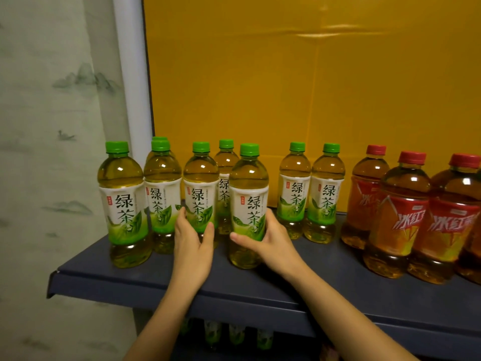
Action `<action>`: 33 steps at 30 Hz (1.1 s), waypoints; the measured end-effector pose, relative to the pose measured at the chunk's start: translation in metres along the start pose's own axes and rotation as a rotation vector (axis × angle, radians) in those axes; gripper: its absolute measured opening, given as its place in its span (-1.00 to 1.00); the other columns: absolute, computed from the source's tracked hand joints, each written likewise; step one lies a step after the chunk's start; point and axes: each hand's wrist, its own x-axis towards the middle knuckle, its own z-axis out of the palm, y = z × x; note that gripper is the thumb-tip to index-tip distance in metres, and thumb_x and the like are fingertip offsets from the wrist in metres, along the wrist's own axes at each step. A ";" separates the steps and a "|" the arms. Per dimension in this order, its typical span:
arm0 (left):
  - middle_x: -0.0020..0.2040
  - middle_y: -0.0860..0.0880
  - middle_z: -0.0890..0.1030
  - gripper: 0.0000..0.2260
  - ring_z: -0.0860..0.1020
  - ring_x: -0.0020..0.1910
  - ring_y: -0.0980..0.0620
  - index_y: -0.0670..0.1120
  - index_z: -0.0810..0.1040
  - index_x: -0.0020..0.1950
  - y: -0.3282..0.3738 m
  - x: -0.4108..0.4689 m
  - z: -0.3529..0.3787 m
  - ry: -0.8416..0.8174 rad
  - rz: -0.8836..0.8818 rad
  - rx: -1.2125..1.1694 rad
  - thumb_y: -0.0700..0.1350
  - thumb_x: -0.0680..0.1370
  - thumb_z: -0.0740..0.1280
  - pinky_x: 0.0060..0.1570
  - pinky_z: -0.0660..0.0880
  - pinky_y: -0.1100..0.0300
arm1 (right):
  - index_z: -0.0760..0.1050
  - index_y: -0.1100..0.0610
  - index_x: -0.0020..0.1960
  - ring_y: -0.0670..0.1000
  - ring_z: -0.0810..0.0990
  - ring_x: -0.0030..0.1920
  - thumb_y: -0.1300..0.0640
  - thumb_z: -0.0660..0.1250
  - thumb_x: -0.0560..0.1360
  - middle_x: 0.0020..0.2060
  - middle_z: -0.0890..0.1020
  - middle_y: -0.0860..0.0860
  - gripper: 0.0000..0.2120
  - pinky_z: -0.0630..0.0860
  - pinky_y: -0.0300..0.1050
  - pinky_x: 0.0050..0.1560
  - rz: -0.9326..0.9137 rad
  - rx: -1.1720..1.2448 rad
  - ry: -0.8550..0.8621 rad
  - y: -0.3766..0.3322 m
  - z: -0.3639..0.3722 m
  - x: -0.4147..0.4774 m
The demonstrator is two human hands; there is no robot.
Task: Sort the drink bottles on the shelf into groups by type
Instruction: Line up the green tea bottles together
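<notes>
Head view: at the shelf's (234, 290) front edge, the right hand (272, 243) wraps thumb and fingers round a green tea bottle (248, 204). The left hand (194, 246) curls about a second green tea bottle (201, 194) just behind. Sorting looks nearly done: the other green bottles (121, 204) crowd the left end, red-capped bottles (402, 217) the right. Next, I'd judge, these two need setting into rows without toppling neighbours. Green labels read 绿茶; red ones seem to read 冰红茶, partly hidden.
</notes>
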 end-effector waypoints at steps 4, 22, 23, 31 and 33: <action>0.49 -0.22 0.13 -0.31 0.13 0.47 -0.14 -0.26 -0.07 0.49 0.003 -0.001 0.008 0.021 0.010 0.125 -0.16 0.53 0.29 0.44 0.11 0.03 | 0.35 -0.07 0.17 -0.28 0.53 0.10 0.14 0.51 0.31 0.06 0.55 -0.25 -0.47 0.49 -0.37 0.09 -0.005 -0.034 0.080 0.000 -0.035 -0.007; 0.23 -0.29 0.48 -0.40 0.50 0.17 -0.24 -0.31 0.16 0.30 0.002 0.015 0.013 0.012 0.032 0.145 -0.14 0.44 0.42 0.01 0.42 0.04 | 0.24 0.07 0.35 -0.12 0.41 0.18 0.08 0.44 0.38 0.15 0.44 -0.11 -0.38 0.40 -0.18 0.15 0.143 -0.128 0.325 0.033 -0.096 -0.027; 0.24 -0.28 0.47 -0.39 0.50 0.18 -0.23 -0.30 0.16 0.31 0.000 0.017 0.012 0.000 0.022 0.123 -0.13 0.43 0.43 0.03 0.42 0.05 | 0.21 0.10 0.36 -0.12 0.40 0.18 0.08 0.44 0.38 0.16 0.43 -0.10 -0.35 0.40 -0.17 0.16 0.145 -0.137 0.332 0.034 -0.096 -0.027; 0.18 -0.09 0.55 -0.44 0.52 0.16 -0.05 -0.06 0.37 0.26 -0.001 0.016 0.012 -0.082 0.008 -0.061 -0.03 0.33 0.50 0.15 0.49 -0.05 | 0.22 0.12 0.37 0.01 0.38 0.31 0.04 0.46 0.36 0.29 0.40 0.05 -0.32 0.41 0.07 0.31 0.112 -0.249 0.406 0.040 -0.099 -0.028; 0.10 -0.01 0.56 -0.52 0.55 0.11 -0.02 0.02 0.38 0.15 0.006 0.012 0.018 -0.133 -0.002 -0.143 -0.04 0.32 0.51 0.12 0.52 -0.03 | 0.18 0.10 0.40 0.00 0.36 0.33 0.06 0.46 0.37 0.31 0.38 0.03 -0.29 0.39 0.04 0.33 0.092 -0.241 0.415 0.040 -0.099 -0.029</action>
